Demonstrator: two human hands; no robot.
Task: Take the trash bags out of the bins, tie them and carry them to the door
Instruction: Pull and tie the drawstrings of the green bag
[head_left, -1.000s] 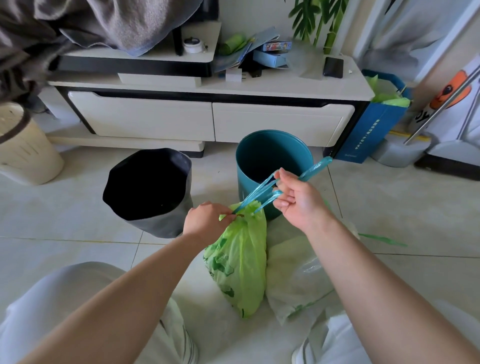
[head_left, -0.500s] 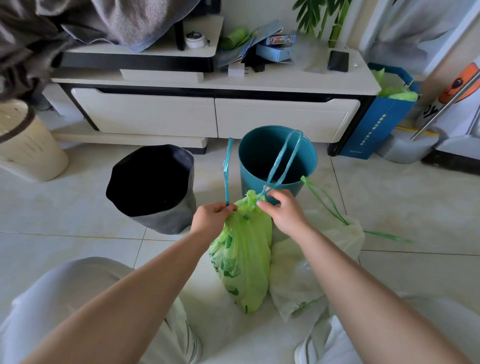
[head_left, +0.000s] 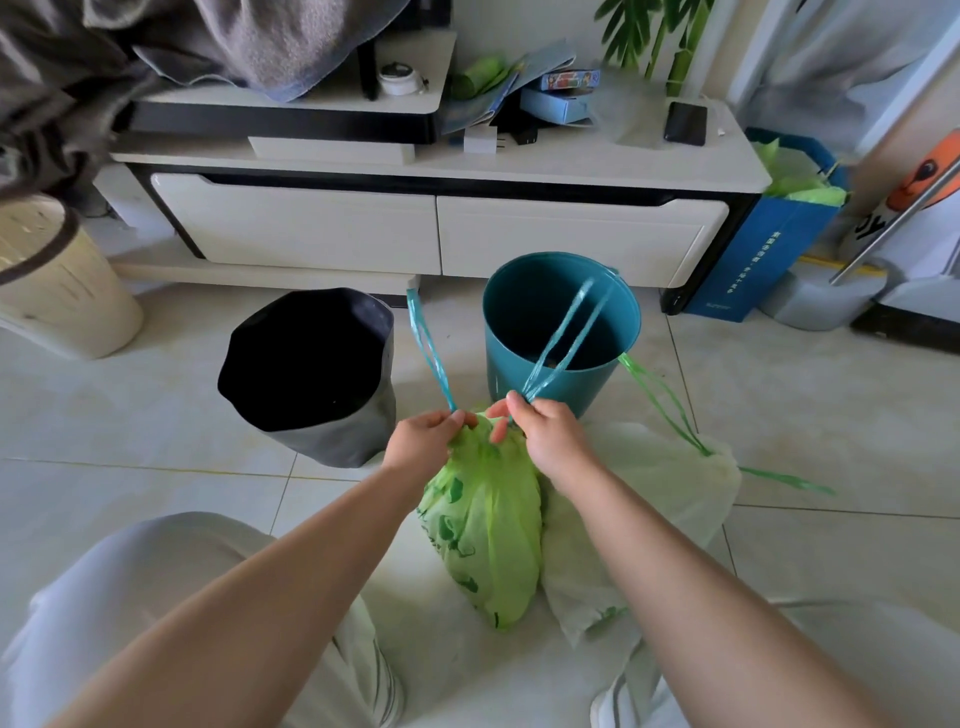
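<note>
A full green trash bag (head_left: 483, 525) stands on the floor tiles between my knees. My left hand (head_left: 423, 439) pinches one teal drawstring loop (head_left: 428, 348) at the bag's gathered neck. My right hand (head_left: 545, 434) pinches the other teal drawstring loop (head_left: 569, 332), which stretches up over the teal bin (head_left: 561, 332). A pale translucent trash bag (head_left: 654, 499) with a green drawstring (head_left: 662, 402) lies against the green bag's right side. The teal bin holds no bag. A dark grey bin (head_left: 311, 374) stands to its left.
A white TV cabinet (head_left: 436, 228) runs along the back, close behind both bins. A cream bin (head_left: 57, 275) sits at the far left. A blue paper bag (head_left: 763, 249) with green plastic stands at the right, beside a mop base (head_left: 826, 301).
My right hand came down and left from the stretched drawstring to the bag's neck. The two teal loops now stand up apart, one in each hand. The camera moved slightly closer.
</note>
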